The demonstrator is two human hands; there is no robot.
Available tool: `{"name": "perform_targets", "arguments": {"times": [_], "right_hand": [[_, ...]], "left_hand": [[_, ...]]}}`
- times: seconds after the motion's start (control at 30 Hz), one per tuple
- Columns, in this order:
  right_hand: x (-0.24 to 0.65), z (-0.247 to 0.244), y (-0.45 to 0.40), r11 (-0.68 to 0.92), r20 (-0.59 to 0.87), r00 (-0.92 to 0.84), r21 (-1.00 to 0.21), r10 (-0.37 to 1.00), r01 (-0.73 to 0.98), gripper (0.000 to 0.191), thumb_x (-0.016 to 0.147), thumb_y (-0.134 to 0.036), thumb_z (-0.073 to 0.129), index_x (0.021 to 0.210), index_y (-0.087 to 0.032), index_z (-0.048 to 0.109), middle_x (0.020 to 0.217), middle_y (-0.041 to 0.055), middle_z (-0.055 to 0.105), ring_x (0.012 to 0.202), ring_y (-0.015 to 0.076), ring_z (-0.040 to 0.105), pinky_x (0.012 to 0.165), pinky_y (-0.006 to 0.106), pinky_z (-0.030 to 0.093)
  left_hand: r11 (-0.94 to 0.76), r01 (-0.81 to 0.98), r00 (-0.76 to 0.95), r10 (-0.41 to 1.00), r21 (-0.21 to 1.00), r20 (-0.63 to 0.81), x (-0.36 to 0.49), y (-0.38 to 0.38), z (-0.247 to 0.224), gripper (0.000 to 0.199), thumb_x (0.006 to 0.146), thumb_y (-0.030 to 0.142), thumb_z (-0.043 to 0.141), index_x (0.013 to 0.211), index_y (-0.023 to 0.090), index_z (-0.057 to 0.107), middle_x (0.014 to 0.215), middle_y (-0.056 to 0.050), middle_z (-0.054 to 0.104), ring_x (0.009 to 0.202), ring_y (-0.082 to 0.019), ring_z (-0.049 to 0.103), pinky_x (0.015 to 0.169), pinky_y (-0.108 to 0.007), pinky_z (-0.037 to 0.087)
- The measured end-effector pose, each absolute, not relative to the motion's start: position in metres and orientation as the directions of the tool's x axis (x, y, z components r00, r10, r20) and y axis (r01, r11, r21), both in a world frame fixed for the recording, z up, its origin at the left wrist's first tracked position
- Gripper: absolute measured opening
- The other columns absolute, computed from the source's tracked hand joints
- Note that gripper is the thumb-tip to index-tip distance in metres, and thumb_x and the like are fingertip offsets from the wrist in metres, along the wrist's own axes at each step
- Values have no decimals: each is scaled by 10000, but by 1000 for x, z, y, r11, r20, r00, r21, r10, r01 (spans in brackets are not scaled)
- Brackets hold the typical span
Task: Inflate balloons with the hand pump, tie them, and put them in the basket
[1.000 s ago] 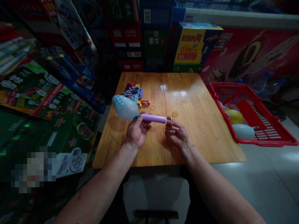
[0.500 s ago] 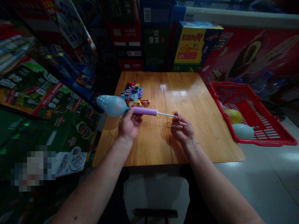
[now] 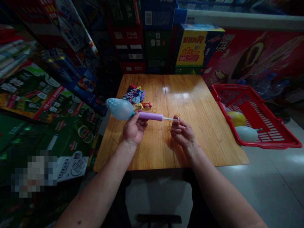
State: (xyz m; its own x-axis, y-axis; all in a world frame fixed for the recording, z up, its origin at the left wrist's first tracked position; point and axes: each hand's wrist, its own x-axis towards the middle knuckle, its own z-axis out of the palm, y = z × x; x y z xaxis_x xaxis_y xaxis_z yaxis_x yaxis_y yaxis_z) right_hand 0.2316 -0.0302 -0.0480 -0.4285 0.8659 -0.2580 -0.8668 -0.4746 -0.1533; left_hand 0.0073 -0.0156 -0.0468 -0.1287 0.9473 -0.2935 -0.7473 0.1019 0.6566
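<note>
A partly inflated light blue balloon (image 3: pixel 120 109) points left, its neck on the end of a purple hand pump (image 3: pixel 152 116). My left hand (image 3: pixel 134 128) is closed around the pump's left end and the balloon's neck. The fingers of my right hand (image 3: pixel 182 131) pinch the end of the white pump rod (image 3: pixel 169 118), part of which shows outside the tube. Behind my left hand, a pile of uninflated balloons (image 3: pixel 134 95) lies on the wooden table (image 3: pixel 194 104). Yellow rubber bands (image 3: pixel 154 110) lie about the pump, some partly hidden by my right hand.
At the right, a red basket (image 3: pixel 280 126) holds a yellow balloon (image 3: pixel 237 119) and a pale green balloon (image 3: pixel 246 134). Stacked cartons (image 3: pixel 156 44) stand behind the table, with green beer cartons (image 3: pixel 71 133) on the left. A dark stool (image 3: pixel 159 218) shows below.
My left hand, the pump and the balloon have shifted slightly right, while my right hand has moved a little left. Less of the white rod shows outside the tube.
</note>
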Motion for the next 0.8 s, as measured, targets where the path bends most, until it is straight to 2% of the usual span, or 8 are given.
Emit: {"name": "perform_targets", "arguments": {"times": [0.1,0.3,0.43,0.5,0.63,0.7,0.8], "right_hand": [[234,-47,-31,-449,-194,-418,-153,887,-881,212,1003,-93,412,969,-156,611,697,-38,648,414,4,449,442,105,418],[209,-51,-38,-490,-289,-439,-138,851,-860,208,1025,-148,414,967,-142,613,672,-34,630,399,8,422,419,110,402],[209,-53,-35,-482,-311,-421,-151,852,-863,154,1004,-145,468,970,-140,618,679,-30,637,401,5,422,424,110,401],[217,-52,-31,-480,-308,-420,-154,854,-864,189,1014,-141,435,968,-138,619,679,-27,636,402,5,429,428,112,405],[232,-48,-21,-415,-256,-369,-158,894,-896,249,1026,-128,380,963,-147,620,674,-37,631,394,2,430,417,106,394],[231,-48,-19,-403,-242,-356,-184,903,-897,200,1005,-119,435,951,-152,625,667,-47,632,392,-1,424,420,103,388],[221,-51,-19,-440,-240,-389,-225,890,-869,139,978,-118,500,946,-161,628,664,-52,640,398,0,420,427,103,387]], "left_hand": [[31,-741,-176,955,670,-240,5,-18,-43,256,833,353,747,1041,207,716,997,-63,745,812,-153,692,608,-227,481],[139,-726,-14,976,673,-217,28,-35,-44,309,860,378,727,1126,224,690,1120,-94,738,934,-189,700,665,-246,513],[164,-727,-10,969,667,-249,25,-27,-48,282,872,347,710,1110,196,692,1063,-102,748,878,-179,704,663,-239,513],[179,-740,-6,962,649,-273,18,-18,-49,262,875,332,701,1093,187,695,1028,-102,751,849,-180,705,647,-239,507],[86,-764,-130,951,640,-282,7,-5,-48,222,868,326,705,1044,191,706,946,-68,752,792,-164,698,616,-229,486],[41,-755,-156,958,655,-240,10,-5,-48,247,870,345,707,1072,202,704,984,-69,755,806,-164,696,623,-231,486],[98,-761,-50,977,641,-208,26,-13,-52,307,876,375,703,1142,222,685,1111,-89,740,893,-186,701,650,-243,494]]}}
